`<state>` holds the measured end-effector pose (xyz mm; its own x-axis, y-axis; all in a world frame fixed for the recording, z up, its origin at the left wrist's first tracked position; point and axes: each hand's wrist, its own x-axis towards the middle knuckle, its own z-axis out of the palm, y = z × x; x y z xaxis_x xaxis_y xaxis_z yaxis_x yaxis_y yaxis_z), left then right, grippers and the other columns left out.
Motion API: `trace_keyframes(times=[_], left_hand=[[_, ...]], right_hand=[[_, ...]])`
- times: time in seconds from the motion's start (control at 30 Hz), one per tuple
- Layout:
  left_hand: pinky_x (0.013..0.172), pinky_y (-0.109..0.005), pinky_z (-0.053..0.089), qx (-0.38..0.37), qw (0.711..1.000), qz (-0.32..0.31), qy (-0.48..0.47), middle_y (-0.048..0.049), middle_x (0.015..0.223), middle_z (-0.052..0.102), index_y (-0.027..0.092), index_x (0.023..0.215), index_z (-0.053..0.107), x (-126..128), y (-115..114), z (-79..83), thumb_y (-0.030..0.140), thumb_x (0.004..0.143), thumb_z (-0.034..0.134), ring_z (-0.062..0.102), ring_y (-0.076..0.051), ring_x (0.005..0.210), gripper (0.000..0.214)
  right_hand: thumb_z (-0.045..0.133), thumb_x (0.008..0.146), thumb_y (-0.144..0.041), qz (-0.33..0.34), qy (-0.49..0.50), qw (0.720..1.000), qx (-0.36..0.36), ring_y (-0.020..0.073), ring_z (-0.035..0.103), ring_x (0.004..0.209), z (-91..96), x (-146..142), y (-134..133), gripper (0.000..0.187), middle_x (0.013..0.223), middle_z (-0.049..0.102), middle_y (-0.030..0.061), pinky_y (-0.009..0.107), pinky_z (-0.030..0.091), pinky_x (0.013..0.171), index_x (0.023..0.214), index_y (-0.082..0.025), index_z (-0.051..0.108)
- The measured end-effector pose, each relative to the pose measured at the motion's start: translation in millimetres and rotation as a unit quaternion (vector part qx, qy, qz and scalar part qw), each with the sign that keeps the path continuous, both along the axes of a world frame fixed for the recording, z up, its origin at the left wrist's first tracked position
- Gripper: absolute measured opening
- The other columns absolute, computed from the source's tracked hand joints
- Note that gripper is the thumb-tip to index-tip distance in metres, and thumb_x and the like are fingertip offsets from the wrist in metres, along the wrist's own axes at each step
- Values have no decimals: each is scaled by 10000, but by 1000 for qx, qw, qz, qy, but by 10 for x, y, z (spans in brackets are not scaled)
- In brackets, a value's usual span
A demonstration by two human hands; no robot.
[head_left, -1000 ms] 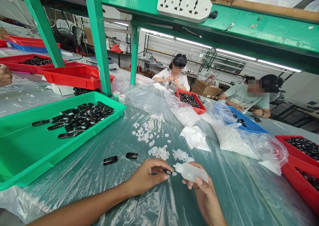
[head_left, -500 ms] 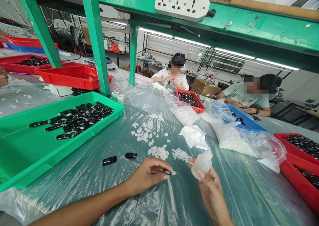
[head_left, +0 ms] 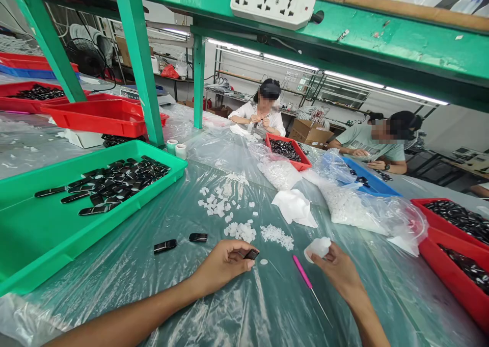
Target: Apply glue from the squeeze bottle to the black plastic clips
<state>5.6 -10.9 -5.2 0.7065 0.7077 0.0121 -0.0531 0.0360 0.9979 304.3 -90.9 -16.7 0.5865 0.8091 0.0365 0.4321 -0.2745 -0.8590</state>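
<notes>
My left hand (head_left: 225,265) is closed around a small glossy black plastic part (head_left: 251,254), just above the plastic-covered table. Beside its fingertips lies a small white oval disc (head_left: 263,261). My right hand (head_left: 340,269) pinches a translucent white piece (head_left: 318,248) that looks like a soft, thin-walled wad or roll; its exact kind is unclear. Between the hands, a pink-handled pick (head_left: 302,271) with a thin metal shaft rests on the sheet. Two more black parts, one (head_left: 165,246) left of the other (head_left: 198,237), lie left of my left hand.
A green tray (head_left: 46,255) of black parts stands at left. Loose white pieces (head_left: 240,231) and smaller bits (head_left: 277,237) lie ahead, near a crumpled white sheet (head_left: 293,207). Red trays (head_left: 439,255) edge the right. Two people sit across, beyond a green frame (head_left: 139,61).
The pink-handled pick now lies on the table near my right hand. That hand has shifted right with the white piece. The white disc at my left fingertips now lies on the table.
</notes>
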Motion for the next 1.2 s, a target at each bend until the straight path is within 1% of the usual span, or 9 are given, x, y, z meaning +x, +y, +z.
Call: trace_keyframes(times=[0.13,0.23,0.33,0.5,0.63,0.77,0.87,0.97,1.2], left_hand=[[697,-267,452,-11,1000,-1,-1,-79,833,635,103,926,655,11,14,10,312,758,658,601,-191,765,268],[717,-287,459,-21,1000,-19,-12,-73,799,626,105,912,657,18,16,28,324,774,642,607,-195,754,260],[712,-288,458,-28,999,-30,-18,-64,760,620,103,903,659,29,18,28,324,772,644,600,-187,728,257],[701,-284,455,-38,998,-52,-14,-77,782,630,99,947,666,41,22,31,341,777,636,587,-186,738,297],[702,-280,452,-31,997,-69,-19,-88,815,644,98,927,673,36,11,50,351,786,621,579,-179,736,294],[695,-274,449,-26,996,-79,-16,-97,836,656,99,947,673,34,-4,32,364,779,625,586,-191,762,318],[676,-267,443,-21,996,-89,-10,-95,818,659,100,949,678,37,-8,10,391,775,623,575,-176,716,344],[641,-245,419,-12,996,-93,-11,-81,776,646,99,925,685,46,-10,5,400,777,621,543,-151,663,341],[567,-212,333,20,996,-88,-5,-25,658,540,95,833,684,58,-18,28,381,793,606,438,-118,603,298]], right_hand=[[667,595,-500,-2,-107,985,-132,172,540,516,155,117,-173,303,564,584,-1,272,360,467,597,-211,573],[602,685,-530,87,-65,975,-192,131,460,445,272,61,-244,400,461,468,-35,264,334,465,494,-202,475],[548,780,-464,239,-28,965,-104,137,499,534,322,-262,-186,341,540,510,-23,255,371,529,572,-194,540],[569,816,-296,301,-147,942,9,195,556,930,211,-906,17,165,1005,622,27,302,406,823,948,-262,663],[521,851,-210,341,-203,918,13,196,557,905,118,-1078,73,193,949,629,13,317,422,790,944,-293,668],[480,875,-222,313,-135,938,58,189,576,835,81,-1119,61,208,872,640,25,316,449,743,918,-266,679],[574,820,-289,226,5,966,121,189,603,806,49,-1178,42,151,869,656,38,312,484,733,913,-238,682],[641,761,-297,162,95,967,172,194,620,797,24,-1255,23,111,844,675,39,306,508,721,824,-232,705],[657,744,-252,163,102,964,184,187,630,808,56,-1369,-6,98,836,691,30,283,516,714,812,-258,729]])
